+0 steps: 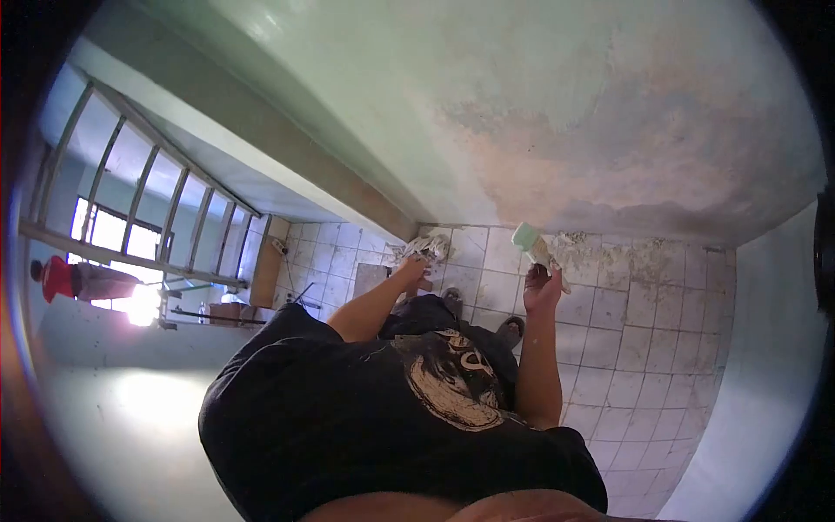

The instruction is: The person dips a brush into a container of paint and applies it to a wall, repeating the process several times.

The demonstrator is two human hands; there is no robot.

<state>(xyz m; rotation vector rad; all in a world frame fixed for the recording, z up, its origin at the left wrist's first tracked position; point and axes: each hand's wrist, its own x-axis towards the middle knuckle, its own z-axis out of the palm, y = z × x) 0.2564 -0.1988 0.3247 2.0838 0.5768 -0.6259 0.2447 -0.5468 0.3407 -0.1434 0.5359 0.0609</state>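
My right hand (543,284) is closed around the handle of a wide paintbrush (525,236). Its head is pale green and points up toward the wall, just above the tiled floor in this view. My left hand (415,268) is held low in front of my left leg, close to a crumpled whitish heap (432,246) at the foot of the pillar. Its fingers are small and partly hidden here. The pale green wall (374,96) ahead has a large bare, pinkish-brown patch (557,165) low down.
Flaked debris (600,255) lies on the white floor tiles (596,348) along the wall base. A pillar (252,130) juts out on the left. Farther left are a barred window frame (143,187), a hanging red item (59,280) and a wooden cabinet (268,261).
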